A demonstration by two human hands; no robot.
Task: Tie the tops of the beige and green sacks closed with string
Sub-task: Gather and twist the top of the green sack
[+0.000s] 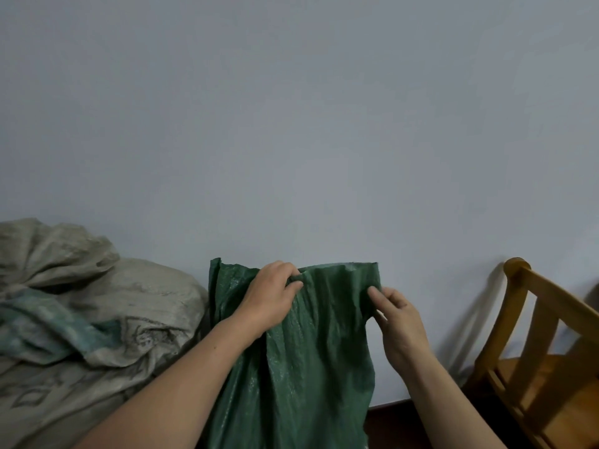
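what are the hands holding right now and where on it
Both hold the green sack: the left hand grips bunched fabric just below its top edge, the right hand pinches its right edge below the top corner.

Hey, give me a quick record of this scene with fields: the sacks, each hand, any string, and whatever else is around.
green sack: upright in the middle, in front of the wall, top spread out, not tied
left hand: pinches a fold near the sack's top edge
right hand: pinches the sack's right edge, a little lower
beige sack: slumped at the left; tied or not, cannot tell
string: none in view
wooden chair: at the right
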